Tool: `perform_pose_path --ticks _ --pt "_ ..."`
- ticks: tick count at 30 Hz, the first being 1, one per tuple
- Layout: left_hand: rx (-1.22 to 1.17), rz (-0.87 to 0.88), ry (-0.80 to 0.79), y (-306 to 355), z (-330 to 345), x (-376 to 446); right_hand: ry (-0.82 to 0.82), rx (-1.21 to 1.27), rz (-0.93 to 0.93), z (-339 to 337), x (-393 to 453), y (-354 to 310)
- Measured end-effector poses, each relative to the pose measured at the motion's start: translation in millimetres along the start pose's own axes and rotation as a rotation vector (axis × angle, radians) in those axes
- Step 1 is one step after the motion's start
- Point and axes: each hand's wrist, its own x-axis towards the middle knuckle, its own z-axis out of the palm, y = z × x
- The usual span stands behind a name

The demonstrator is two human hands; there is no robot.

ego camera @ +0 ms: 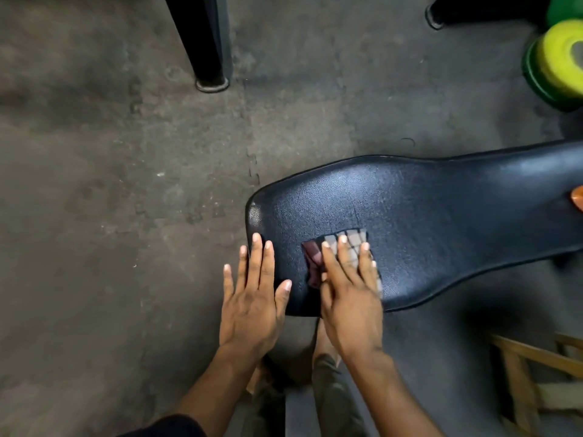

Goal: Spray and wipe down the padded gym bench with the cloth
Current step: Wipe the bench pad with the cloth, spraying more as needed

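Right hand lies flat, fingers straight and spread, pressing the checked cloth onto the padded desk near its wide end. Left hand spread likewise, fingertips over the pad's near edge, just beside the cloth. Both forearms reach forward. Beyond: grey floor, green weight plates.
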Motion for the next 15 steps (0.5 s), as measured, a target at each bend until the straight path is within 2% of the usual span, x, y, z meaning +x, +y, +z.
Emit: perform_pose_path --ticks 5,12,15 --pt "0.097 -0.019 -0.035 3.0 -6.4 -3.2 -0.010 -0.028 -0.190 3.4 -30.5 -3.1" --pt "0.143 -0.071 -0.090 29.9 -26.7 -4.4 -0.298 -0.053 -0.122 -22.9 -46.5 9.6" --pt "0.137 -0.080 -0.131 42.7 -29.3 -14.3 -0.332 0.018 -0.028 -41.9 -38.5 -3.4"
